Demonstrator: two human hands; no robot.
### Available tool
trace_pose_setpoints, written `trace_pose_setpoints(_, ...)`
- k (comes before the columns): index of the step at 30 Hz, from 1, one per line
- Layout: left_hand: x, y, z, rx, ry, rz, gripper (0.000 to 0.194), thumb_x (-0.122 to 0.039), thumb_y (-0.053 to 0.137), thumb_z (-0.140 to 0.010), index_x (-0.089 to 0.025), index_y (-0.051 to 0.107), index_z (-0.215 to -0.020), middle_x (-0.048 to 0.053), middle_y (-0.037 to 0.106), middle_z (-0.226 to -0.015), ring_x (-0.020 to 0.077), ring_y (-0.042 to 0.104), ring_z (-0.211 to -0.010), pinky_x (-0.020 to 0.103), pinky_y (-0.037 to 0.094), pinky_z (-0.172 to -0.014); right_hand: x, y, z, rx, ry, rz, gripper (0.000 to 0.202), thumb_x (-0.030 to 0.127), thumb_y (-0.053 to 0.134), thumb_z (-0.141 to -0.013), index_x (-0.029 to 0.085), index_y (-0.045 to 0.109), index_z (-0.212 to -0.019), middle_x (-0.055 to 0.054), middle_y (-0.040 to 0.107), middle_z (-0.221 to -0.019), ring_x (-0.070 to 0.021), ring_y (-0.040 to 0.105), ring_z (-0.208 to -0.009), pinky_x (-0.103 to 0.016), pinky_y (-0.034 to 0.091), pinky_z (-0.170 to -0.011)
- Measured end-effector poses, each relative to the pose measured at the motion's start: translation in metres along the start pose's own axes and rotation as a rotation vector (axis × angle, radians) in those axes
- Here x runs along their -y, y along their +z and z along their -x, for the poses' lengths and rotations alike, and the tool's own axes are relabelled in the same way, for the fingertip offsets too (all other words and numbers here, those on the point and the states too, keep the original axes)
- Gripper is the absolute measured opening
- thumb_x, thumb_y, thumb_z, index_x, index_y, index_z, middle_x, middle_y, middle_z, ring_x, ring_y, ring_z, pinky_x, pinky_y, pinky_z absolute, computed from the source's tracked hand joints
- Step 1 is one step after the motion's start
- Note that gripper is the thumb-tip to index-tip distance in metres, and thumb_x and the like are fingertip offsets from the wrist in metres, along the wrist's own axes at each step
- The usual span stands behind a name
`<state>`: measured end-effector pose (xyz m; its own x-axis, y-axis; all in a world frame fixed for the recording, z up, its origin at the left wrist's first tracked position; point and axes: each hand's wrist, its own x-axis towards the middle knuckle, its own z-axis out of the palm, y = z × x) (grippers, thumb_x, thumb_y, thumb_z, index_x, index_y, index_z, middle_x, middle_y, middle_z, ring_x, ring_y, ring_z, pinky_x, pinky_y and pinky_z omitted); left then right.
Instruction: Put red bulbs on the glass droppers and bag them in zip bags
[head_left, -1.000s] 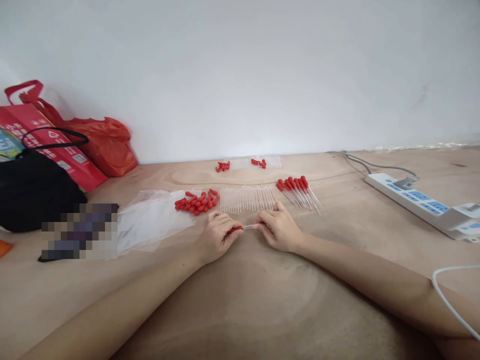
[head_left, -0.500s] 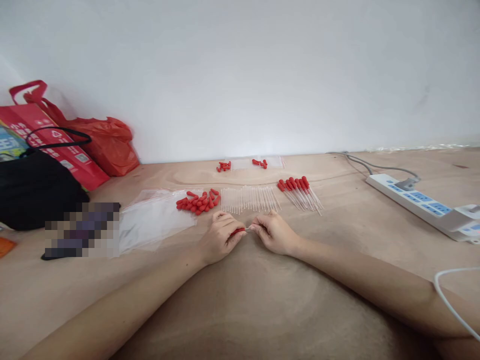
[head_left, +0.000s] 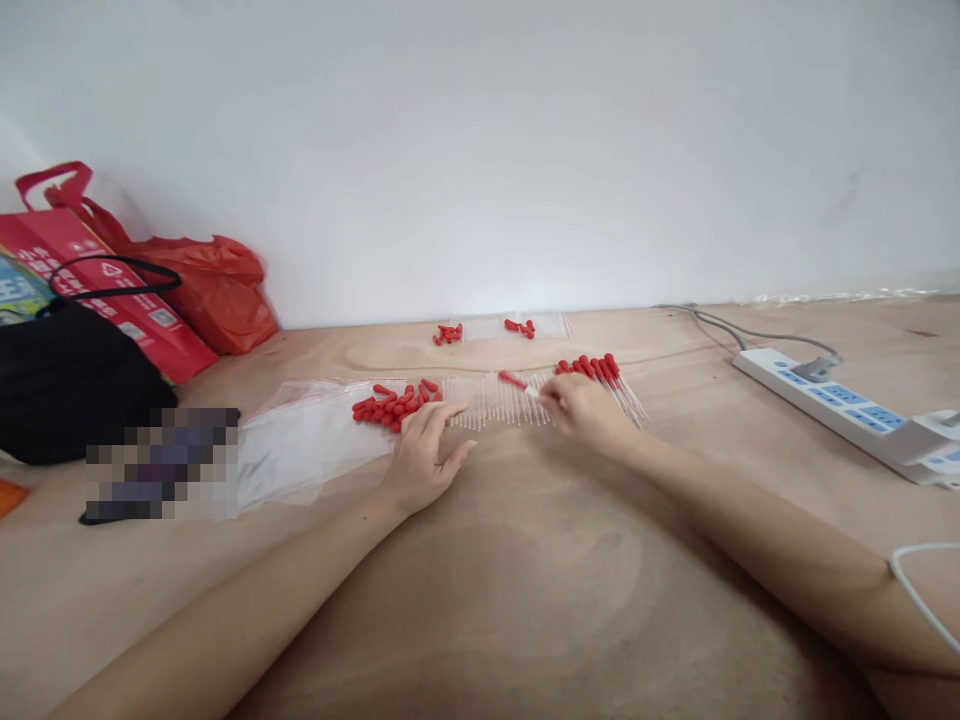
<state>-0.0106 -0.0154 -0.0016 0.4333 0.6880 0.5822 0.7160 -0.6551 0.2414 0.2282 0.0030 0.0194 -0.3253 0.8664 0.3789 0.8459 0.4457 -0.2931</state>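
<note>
My right hand (head_left: 589, 408) is closed on a dropper (head_left: 513, 380), a clear thin tube with a red rubber bulb that points up and left. It hovers over the right end of a row of clear tubes (head_left: 487, 400). Fingers apart and holding nothing, my left hand (head_left: 427, 455) is beside a pile of loose red bulbs (head_left: 394, 405). Behind my right hand lies a group of capped droppers (head_left: 609, 370), red ends away from me, partly hidden by the hand.
Flat clear plastic bags (head_left: 300, 445) lie left of the bulbs. Small bags with red bulbs (head_left: 519, 326) lie near the wall. A white power strip (head_left: 832, 400) with cables is on the right. Red bags (head_left: 217, 290) and a black bag (head_left: 82, 385) stand at the left.
My hands have moved apart. The right one has carried the dropper up and right towards the capped group; the left has let go, opened and shifted slightly left.
</note>
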Motion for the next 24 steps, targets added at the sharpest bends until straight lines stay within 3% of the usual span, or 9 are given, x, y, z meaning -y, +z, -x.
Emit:
trace_pose_setpoints(3, 0.0, -0.001, 0.0, 0.117, 0.023, 0.022, 0.024, -0.027, 0.048, -0.081, -0.019, 0.046, -0.105, 0.005, 0.055, -0.095, 0.0163, 0.053, -0.079, 0.034, 0.036, -0.08, -0.034, -0.009, -0.011, -0.08, 0.388, 0.06, 0.021, 0.028, 0.04, -0.083, 0.016, 0.057, -0.081, -0.01, 0.063, -0.08, -0.0212, 0.056, -0.073, -0.029, 0.037, -0.06)
trace_pose_setpoints(6, -0.002, -0.002, -0.001, 0.189, 0.032, 0.033, 0.021, -0.025, 0.048, -0.081, -0.02, 0.048, -0.102, 0.003, 0.055, -0.091, 0.0151, 0.054, -0.075, 0.034, 0.036, -0.08, -0.06, -0.014, -0.014, -0.101, 0.546, 0.132, 0.022, 0.026, 0.041, -0.081, 0.013, 0.058, -0.086, -0.012, 0.064, -0.082, -0.022, 0.058, -0.076, -0.027, 0.036, -0.059)
trace_pose_setpoints(11, -0.001, -0.001, -0.002, 0.222, -0.008, 0.052, 0.02, -0.026, 0.05, -0.08, -0.02, 0.05, -0.099, 0.003, 0.055, -0.09, 0.0146, 0.054, -0.072, 0.034, 0.038, -0.076, -0.074, -0.01, -0.012, -0.051, 0.563, 0.198, 0.02, 0.02, 0.043, -0.078, 0.013, 0.06, -0.085, -0.013, 0.065, -0.081, -0.0213, 0.059, -0.077, -0.025, 0.036, -0.058)
trace_pose_setpoints(24, 0.002, 0.0, -0.001, 0.243, -0.007, 0.078, 0.019, -0.027, 0.049, -0.081, -0.019, 0.053, -0.097, 0.003, 0.055, -0.093, 0.0144, 0.054, -0.073, 0.033, 0.039, -0.076, -0.066, -0.006, -0.011, 0.014, 0.55, 0.162, 0.016, 0.027, 0.048, -0.075, 0.015, 0.058, -0.079, -0.011, 0.064, -0.08, -0.0209, 0.059, -0.073, -0.025, 0.036, -0.056)
